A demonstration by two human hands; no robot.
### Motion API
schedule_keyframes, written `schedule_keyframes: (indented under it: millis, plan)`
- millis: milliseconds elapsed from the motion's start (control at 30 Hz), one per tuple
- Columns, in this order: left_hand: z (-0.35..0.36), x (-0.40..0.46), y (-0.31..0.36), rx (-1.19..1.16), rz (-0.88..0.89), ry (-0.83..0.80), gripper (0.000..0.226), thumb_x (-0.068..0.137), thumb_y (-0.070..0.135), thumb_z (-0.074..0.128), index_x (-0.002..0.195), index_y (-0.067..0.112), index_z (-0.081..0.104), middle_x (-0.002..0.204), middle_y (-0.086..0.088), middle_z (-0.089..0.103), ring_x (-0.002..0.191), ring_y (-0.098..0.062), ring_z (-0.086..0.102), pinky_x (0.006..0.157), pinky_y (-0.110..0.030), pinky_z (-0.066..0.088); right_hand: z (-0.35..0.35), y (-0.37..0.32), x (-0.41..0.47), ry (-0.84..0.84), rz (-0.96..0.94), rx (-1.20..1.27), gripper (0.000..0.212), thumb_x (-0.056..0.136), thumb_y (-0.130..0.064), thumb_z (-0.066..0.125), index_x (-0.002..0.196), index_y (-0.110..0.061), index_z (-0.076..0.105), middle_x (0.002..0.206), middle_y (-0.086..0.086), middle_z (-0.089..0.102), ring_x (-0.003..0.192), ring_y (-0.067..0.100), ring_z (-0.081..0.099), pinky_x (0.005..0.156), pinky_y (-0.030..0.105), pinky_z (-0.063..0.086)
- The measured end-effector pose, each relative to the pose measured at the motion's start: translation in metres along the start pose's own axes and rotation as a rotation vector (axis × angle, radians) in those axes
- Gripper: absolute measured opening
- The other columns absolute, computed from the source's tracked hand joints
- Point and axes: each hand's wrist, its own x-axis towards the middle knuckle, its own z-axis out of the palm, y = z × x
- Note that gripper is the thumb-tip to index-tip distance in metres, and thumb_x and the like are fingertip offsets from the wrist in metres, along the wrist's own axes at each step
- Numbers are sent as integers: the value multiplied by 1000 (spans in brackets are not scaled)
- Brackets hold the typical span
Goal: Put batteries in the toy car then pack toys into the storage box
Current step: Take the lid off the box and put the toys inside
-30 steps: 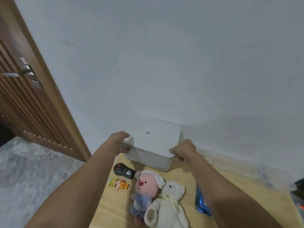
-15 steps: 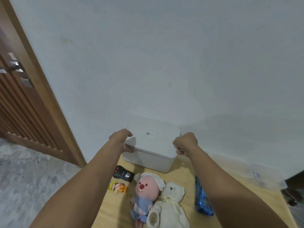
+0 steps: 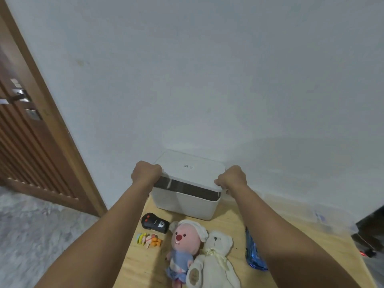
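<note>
A white storage box point(image 3: 182, 201) stands against the wall at the far end of a wooden table point(image 3: 143, 265). Its white lid point(image 3: 191, 169) is raised at the front, with a dark gap under it. My left hand point(image 3: 146, 173) grips the lid's left end and my right hand point(image 3: 231, 177) grips its right end. In front of the box lie a black toy car point(image 3: 154, 223), a small colourful toy point(image 3: 148, 240), a pink plush in a white cap point(image 3: 184, 244) and a white teddy bear point(image 3: 214, 260). A blue shiny toy point(image 3: 252, 254) is partly hidden by my right forearm.
A wooden door with a metal handle point(image 3: 18, 96) stands at the left, above a grey stone floor point(image 3: 31, 235). A clear plastic container point(image 3: 324, 219) sits at the table's right, by the plain white wall. Dark objects lie beyond the table's right edge.
Both hands have lifted the lid's front edge off the box; a second ago it lay flat and shut. A dark gap has opened beneath it.
</note>
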Motion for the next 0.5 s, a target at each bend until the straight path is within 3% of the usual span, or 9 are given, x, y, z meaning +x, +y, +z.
schedule_keyframes:
  millis: [100,233,300,500]
  plan:
    - [3,-1,10,-48,83,39,20,76,4,55,66,8,38,60,-7,39,54,-22,39,48,-24,29,-9,1,2,-17,-14,84,23,68,-11,81,82,-1,65,78,14,69,69,31,71,71,42,61]
    - [9,-9,22,-120,55,31,15,64,9,60,71,3,48,64,-9,48,61,-30,51,55,-29,42,-28,9,4,-15,-34,182,25,67,-7,83,79,2,64,72,13,67,63,31,72,70,48,61]
    - [12,-11,20,-187,31,-12,35,55,15,66,84,-1,56,72,-12,56,68,-33,61,54,-30,47,-41,17,4,-28,-31,203,26,68,-7,84,79,1,61,74,13,66,64,30,72,70,47,61]
    - [50,-57,21,-211,113,-141,21,77,13,73,71,6,54,68,-11,54,52,-21,50,46,-24,41,-91,73,13,-22,16,267,33,71,-5,83,92,6,61,85,18,67,65,27,68,76,46,59]
